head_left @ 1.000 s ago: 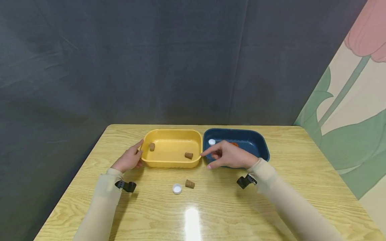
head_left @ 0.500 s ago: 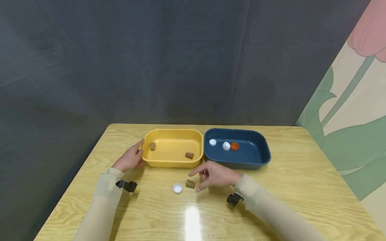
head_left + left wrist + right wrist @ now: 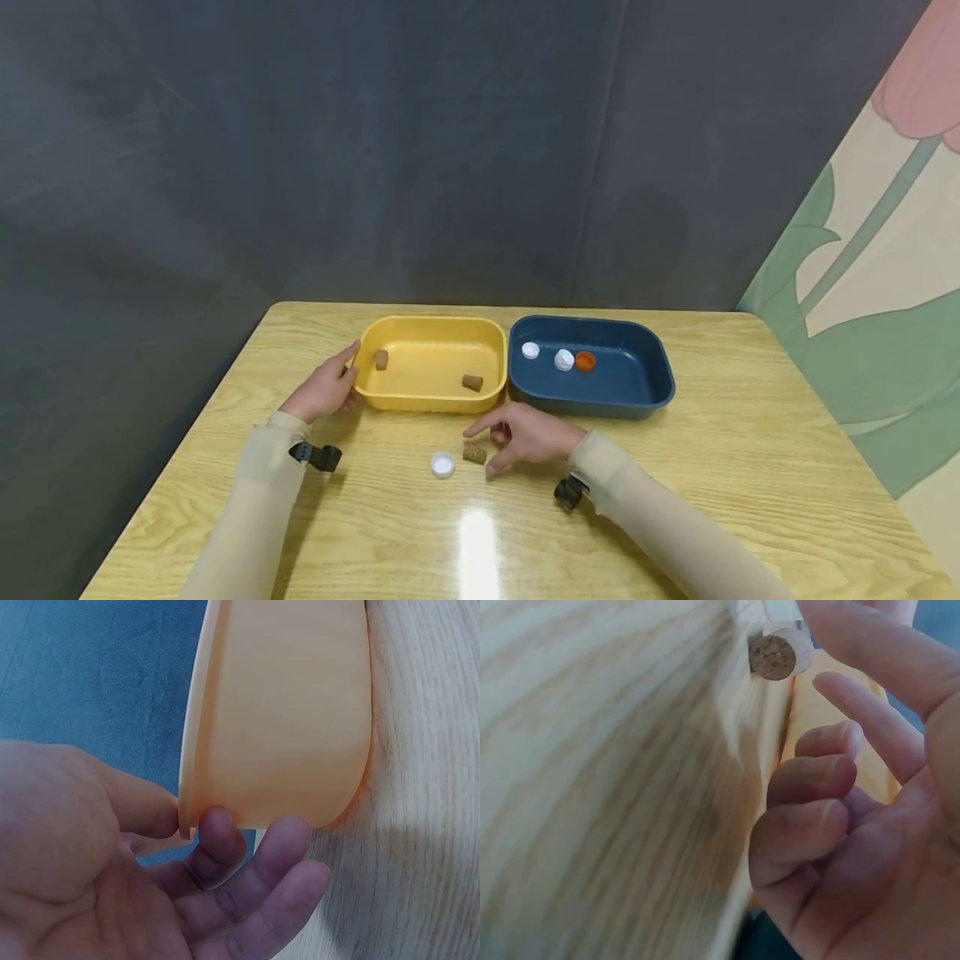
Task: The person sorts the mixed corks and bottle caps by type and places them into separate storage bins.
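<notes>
My left hand [image 3: 322, 390] holds the left end of the yellow tray [image 3: 431, 405]; in the left wrist view its thumb and curled fingers meet the tray's rim and outer wall [image 3: 292, 712]. My right hand [image 3: 534, 433] is low over the table, thumb and index finger spread on either side of a cork stopper [image 3: 474, 452], with a gap to it. Its other fingers are curled in. The right wrist view shows the cork's round end [image 3: 773, 658] between thumb and index finger. A white bottle cap [image 3: 442, 465] lies just left of the cork.
Inside the yellow tray lie two corks, one left [image 3: 382, 360] and one right [image 3: 472, 382]. The blue tray [image 3: 600, 408] beside it holds two white caps [image 3: 564, 360] and an orange cap [image 3: 585, 361]. A dark curtain [image 3: 450, 167] hangs behind the table.
My right hand has moved from the front of the blue tray down and left to the cork on the table. The left hand has stayed at the yellow tray.
</notes>
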Tool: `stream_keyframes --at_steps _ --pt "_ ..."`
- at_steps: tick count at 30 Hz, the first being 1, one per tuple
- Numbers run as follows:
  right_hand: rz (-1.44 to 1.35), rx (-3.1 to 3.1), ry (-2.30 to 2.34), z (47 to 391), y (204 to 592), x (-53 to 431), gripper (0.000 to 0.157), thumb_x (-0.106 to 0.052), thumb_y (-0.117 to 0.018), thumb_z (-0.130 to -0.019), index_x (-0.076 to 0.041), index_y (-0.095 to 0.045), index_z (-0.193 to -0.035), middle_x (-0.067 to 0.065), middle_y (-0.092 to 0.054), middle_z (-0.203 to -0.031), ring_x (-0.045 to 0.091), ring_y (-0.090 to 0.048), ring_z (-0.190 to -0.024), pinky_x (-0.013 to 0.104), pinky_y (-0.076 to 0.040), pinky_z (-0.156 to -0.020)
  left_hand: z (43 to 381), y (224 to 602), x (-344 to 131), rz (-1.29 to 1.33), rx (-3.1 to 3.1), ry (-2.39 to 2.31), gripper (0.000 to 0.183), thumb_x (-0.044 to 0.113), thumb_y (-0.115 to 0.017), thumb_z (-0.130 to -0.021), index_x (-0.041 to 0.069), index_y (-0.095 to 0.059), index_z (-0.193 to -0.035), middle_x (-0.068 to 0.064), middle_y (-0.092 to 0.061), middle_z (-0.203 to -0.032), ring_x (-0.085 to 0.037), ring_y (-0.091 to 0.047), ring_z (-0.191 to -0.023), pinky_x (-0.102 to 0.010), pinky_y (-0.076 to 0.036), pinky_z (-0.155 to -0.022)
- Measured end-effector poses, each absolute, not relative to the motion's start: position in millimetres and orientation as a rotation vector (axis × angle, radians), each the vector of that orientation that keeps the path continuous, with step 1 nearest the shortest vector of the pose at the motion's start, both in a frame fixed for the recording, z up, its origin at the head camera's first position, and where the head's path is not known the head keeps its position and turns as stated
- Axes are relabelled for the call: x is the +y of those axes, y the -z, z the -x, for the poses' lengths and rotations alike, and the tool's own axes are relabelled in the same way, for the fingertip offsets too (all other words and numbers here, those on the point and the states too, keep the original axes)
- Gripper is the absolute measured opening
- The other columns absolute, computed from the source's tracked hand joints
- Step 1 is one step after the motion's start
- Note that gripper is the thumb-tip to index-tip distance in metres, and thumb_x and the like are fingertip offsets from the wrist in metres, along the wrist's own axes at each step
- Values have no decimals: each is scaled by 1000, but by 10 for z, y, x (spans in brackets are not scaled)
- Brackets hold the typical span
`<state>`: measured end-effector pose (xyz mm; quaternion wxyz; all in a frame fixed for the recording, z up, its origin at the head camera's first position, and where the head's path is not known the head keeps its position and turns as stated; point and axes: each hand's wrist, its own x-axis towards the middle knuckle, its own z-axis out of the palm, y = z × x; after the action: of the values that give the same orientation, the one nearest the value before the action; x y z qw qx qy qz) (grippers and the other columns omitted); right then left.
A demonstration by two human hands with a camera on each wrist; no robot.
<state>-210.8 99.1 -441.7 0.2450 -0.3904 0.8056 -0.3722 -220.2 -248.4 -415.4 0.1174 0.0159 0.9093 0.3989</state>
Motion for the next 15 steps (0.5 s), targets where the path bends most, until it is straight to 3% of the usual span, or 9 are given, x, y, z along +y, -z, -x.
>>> stream_keyframes --at_steps 15 --pt "1092 2218 971 2180 4547 916 42 -8 -84 -80 -14 -75 -120 -6 -47 -69 4 -43 -64 18 -35 -59 2193 4151 -2477 -40 2666 -1163 56 9 -32 -110 3 -9 -161 -17 -55 -88 -26 -59 -71 -40 -55 -68"
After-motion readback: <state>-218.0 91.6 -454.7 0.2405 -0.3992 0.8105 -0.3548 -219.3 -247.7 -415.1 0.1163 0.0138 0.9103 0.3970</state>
